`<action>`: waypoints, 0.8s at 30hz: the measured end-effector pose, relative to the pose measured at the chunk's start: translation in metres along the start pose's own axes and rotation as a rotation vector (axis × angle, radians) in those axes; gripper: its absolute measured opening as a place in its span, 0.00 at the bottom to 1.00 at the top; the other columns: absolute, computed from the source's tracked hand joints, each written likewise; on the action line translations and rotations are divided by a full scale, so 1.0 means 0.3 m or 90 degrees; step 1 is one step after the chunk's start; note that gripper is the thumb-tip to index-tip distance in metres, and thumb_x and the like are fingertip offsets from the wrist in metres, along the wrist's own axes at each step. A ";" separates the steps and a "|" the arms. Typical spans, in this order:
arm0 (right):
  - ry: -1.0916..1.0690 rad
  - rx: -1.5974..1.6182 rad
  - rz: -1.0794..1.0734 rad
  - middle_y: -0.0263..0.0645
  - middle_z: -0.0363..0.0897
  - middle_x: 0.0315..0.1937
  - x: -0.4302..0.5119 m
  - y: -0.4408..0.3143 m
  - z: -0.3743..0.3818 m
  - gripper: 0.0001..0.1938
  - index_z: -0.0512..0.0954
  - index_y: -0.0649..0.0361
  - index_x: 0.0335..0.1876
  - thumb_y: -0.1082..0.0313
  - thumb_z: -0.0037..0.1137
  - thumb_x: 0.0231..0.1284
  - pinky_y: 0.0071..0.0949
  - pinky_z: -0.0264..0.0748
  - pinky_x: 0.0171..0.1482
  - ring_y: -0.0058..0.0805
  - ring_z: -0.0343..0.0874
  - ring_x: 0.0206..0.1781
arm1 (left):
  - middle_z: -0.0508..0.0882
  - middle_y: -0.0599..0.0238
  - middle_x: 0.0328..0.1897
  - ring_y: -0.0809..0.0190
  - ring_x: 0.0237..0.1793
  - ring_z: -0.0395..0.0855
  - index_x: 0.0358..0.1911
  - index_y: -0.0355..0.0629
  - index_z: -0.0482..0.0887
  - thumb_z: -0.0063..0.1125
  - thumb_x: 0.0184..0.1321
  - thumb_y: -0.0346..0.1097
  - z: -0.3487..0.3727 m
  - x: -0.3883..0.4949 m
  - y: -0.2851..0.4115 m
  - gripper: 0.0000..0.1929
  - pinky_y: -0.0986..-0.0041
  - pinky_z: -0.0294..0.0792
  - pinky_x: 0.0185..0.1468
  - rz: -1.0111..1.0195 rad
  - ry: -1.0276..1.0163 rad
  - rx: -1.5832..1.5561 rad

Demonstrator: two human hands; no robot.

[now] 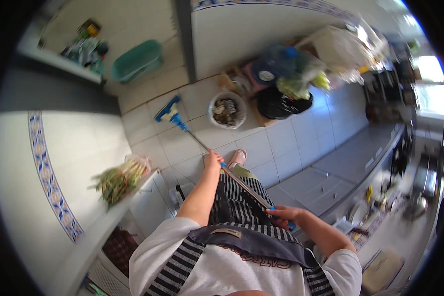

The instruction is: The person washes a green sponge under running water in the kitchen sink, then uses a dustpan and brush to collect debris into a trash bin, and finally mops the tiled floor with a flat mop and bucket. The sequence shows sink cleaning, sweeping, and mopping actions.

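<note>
A mop with a metal pole slants across the front of my body. My left hand is closed around the pole's middle, close to a blue collar. Lower down, my right hand grips the pole's blue handle end. The blue and cream mop head rests on the pale floor tiles, beyond my feet and left of a lined waste bin holding dark and pale refuse.
A green plastic tub lies past the doorway's dark frame. A black plastic bag and large blue water bottle stand right of the bin. Leafy vegetables lie on the left ledge; grey cabinets line the right.
</note>
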State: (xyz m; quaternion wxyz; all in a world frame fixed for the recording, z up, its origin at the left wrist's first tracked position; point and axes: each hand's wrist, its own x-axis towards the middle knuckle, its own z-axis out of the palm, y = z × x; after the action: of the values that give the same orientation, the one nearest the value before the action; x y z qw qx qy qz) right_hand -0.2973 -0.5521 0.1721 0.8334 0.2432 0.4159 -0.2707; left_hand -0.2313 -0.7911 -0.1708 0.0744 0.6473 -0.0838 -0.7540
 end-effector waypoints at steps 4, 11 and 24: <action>0.186 -0.439 -0.097 0.36 0.69 0.15 -0.247 0.012 0.028 0.16 0.69 0.57 0.33 0.50 0.50 0.61 0.27 0.67 0.16 0.27 0.70 0.14 | 0.59 0.72 0.14 0.70 0.13 0.55 0.20 0.49 0.59 0.32 0.68 0.56 0.044 -0.246 0.003 0.23 0.75 0.56 0.21 -0.038 -0.061 -0.064; 1.314 -1.022 -0.154 0.34 0.75 0.23 -0.895 0.203 0.121 0.11 0.73 0.52 0.34 0.69 0.58 0.40 0.32 0.73 0.36 0.33 0.79 0.31 | 0.71 0.62 0.25 0.61 0.31 0.71 0.26 0.40 0.65 0.31 0.70 0.42 0.327 -0.964 -0.032 0.17 0.69 0.69 0.43 -0.175 -0.313 -0.053; 1.449 -0.825 -0.133 0.41 0.75 0.29 -1.559 0.936 0.111 0.24 0.77 0.60 0.42 0.74 0.58 0.28 0.34 0.68 0.40 0.38 0.73 0.33 | 0.75 0.52 0.42 0.56 0.45 0.75 0.37 0.32 0.67 0.40 0.66 0.30 0.926 -1.624 -0.740 0.06 0.63 0.69 0.58 -0.727 -0.395 0.404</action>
State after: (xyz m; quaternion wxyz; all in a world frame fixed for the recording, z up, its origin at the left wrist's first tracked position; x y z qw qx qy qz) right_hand -0.3324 -0.2503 0.6263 -0.0415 -0.1408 0.9518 0.2691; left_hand -0.4332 -0.4588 0.2903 -0.5496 0.3367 0.0354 -0.7638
